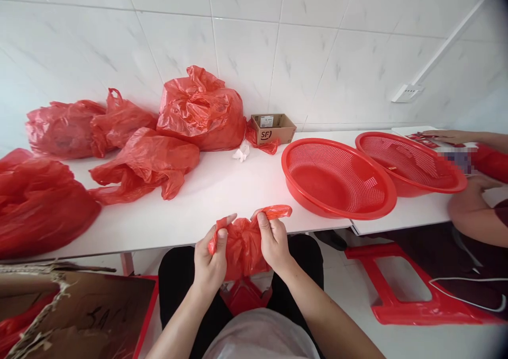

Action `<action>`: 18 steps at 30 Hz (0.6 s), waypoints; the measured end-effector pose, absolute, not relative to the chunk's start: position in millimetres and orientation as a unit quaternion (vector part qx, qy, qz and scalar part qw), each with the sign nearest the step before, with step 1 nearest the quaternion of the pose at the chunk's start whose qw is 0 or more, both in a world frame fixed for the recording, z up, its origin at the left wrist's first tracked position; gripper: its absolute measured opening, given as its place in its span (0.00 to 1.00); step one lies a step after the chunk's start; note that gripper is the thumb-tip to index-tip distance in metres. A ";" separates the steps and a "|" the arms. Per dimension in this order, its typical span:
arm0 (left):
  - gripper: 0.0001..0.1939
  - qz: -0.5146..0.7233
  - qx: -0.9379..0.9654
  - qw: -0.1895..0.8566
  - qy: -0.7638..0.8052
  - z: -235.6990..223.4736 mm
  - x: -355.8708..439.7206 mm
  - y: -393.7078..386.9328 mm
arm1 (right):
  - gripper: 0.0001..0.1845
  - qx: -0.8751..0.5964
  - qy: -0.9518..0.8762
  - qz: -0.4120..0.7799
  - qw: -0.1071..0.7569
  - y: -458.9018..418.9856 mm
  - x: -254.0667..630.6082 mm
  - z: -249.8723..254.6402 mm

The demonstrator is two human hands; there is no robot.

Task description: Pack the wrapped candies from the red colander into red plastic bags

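Both my hands hold one small red plastic bag (pixel 243 245) in front of my lap, just below the white table's front edge (pixel 170 237). My left hand (pixel 212 258) is closed on the bag's left handle. My right hand (pixel 272 242) pinches the right handle, which sticks out to the right. The bag hangs bunched between them. A red perforated basket (pixel 337 176) stands on the table a little to the right of my right hand.
Several filled red plastic bags (pixel 198 110) lie along the table's left and back. A small cardboard box (pixel 273 128) stands by the wall. A second red basket (pixel 408 163) sits further right, by another person's arm (pixel 472 211). A torn cardboard box (pixel 71 306) is at lower left, a red stool (pixel 400 290) at right.
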State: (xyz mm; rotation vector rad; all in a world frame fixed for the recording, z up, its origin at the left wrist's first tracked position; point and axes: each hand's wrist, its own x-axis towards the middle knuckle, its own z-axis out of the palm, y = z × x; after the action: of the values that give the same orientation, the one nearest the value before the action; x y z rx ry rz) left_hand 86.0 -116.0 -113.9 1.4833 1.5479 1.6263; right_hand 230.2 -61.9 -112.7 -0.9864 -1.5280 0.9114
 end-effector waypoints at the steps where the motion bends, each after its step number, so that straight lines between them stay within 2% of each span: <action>1: 0.18 0.599 0.536 0.199 0.560 -111.5 86.2 -109.1 | 0.21 -0.411 -0.637 0.366 0.540 -57.7 227.8 -108.0; 5: 0.22 0.610 0.538 0.099 0.573 -107.6 86.7 -71.1 | 0.23 -0.413 -0.630 0.311 0.580 -38.6 214.4 -94.6; 9: 0.25 0.582 0.537 0.101 0.602 -118.4 89.6 -39.6 | 0.25 -0.433 -0.640 0.270 0.575 -21.1 204.3 -107.2; 11: 0.26 0.561 0.536 0.122 0.619 -127.5 92.3 -32.8 | 0.26 -0.464 -0.646 0.253 0.551 -14.3 202.8 -122.4; 15: 0.25 0.495 0.544 0.167 0.656 -142.4 96.3 -30.3 | 0.26 -0.537 -0.665 0.257 0.451 -4.7 207.4 -151.1; 18: 0.24 0.456 0.553 0.181 0.673 -146.3 96.3 -28.7 | 0.25 -0.545 -0.680 0.255 0.419 0.9 212.2 -161.0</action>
State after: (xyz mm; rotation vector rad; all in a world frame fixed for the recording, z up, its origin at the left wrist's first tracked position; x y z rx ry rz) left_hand 96.3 -28.7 -146.3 1.5610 1.9016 1.2884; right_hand 212.2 0.9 -161.0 -1.3669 -1.7056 0.6407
